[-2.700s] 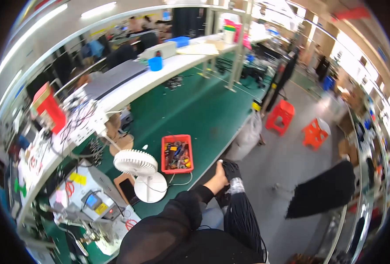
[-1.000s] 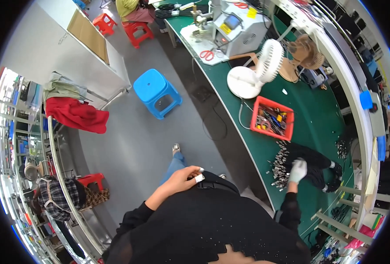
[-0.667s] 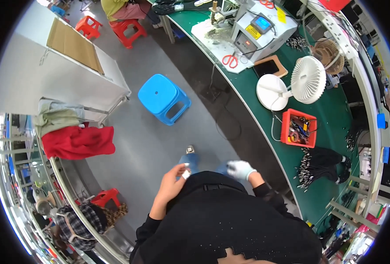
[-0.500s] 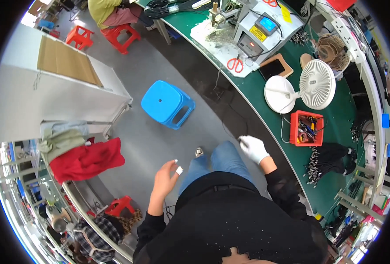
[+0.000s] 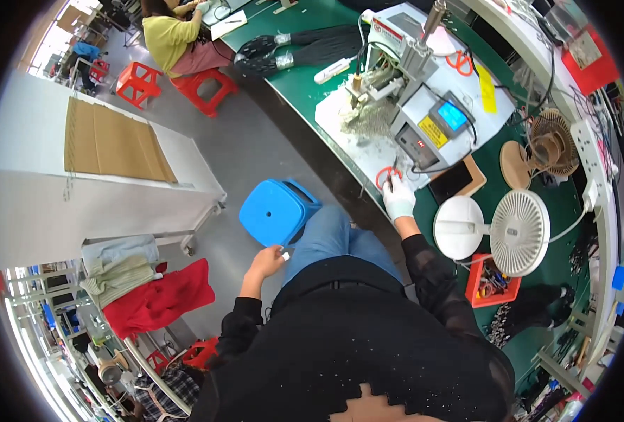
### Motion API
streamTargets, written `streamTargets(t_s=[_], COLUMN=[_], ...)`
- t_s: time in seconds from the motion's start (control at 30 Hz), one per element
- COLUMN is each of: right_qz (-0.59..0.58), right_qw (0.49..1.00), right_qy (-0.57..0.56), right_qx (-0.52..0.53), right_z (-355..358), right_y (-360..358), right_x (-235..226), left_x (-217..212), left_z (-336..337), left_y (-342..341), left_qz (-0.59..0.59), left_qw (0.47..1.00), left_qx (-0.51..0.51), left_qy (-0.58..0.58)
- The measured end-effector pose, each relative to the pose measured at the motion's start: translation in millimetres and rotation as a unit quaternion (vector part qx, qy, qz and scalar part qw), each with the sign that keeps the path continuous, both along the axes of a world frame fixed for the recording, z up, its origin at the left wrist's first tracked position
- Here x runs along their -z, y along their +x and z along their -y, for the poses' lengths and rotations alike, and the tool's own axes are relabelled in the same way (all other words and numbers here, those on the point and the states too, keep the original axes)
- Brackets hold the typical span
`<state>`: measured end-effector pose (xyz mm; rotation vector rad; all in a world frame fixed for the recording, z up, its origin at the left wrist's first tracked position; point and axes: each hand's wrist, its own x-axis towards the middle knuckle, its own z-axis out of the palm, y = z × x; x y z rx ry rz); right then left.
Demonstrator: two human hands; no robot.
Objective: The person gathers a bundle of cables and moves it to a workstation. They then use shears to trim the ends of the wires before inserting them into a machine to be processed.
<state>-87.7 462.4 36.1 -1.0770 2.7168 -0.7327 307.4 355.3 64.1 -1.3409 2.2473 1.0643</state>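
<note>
Right down at the near corner of the grey machine (image 5: 424, 102) with the gloved right hand (image 5: 400, 202), and right at the orange-handled scissors (image 5: 388, 174)! Lying at that corner of the machine, just past the fingertips (image 5: 391, 186) and partly under them. Bent at the fingers, laid over the near side of the handle loops; impossible to tell whether gripping or only touching.

Lower down, left of the machine: half-curled with the bare left hand (image 5: 266, 262), white cover showing on a fingertip, right beside the blue stool (image 5: 266, 211). Cannot tell whether closed, or whether touching the seat.

Up on the machine, a second pair of scissors (image 5: 460, 63), red-handled. Just right of the machine, a dark phone (image 5: 451, 183) on a tan tray (image 5: 477, 179). Farther right of it, a brown fan (image 5: 552, 144); nearer than the machine, a white fan (image 5: 518, 246), partly hiding a red bin (image 5: 475, 278) of tools. Beyond the machine, black cables (image 5: 315, 53) along the green bench (image 5: 298, 88).
</note>
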Motion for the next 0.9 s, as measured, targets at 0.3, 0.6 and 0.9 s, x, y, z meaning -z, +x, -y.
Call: streamTargets(t_s=[0.3, 0.6, 0.9], right_qz=[0.068, 0.121, 0.121], right_qw=[0.993, 0.959, 0.933], right_qy=[0.095, 0.200, 0.239], right_qx=[0.025, 0.160, 0.243], right_z=[18.0, 41.1, 102.2], right_y=[-16.0, -10.0, -6.5], right_x=[1.5, -7.8, -28.5], left_x=[-32.8, -13.1, 20.0], left_z=[143.0, 305.2, 346.5], left_y=[-155.1, -373.1, -442.6], left_qz=[-0.212, -0.411, -0.363], left_qw=[0.967, 0.912, 0.872], left_qx=[-0.015, 0.011, 0.132], left_qy=[-0.141, -0.008, 0.299])
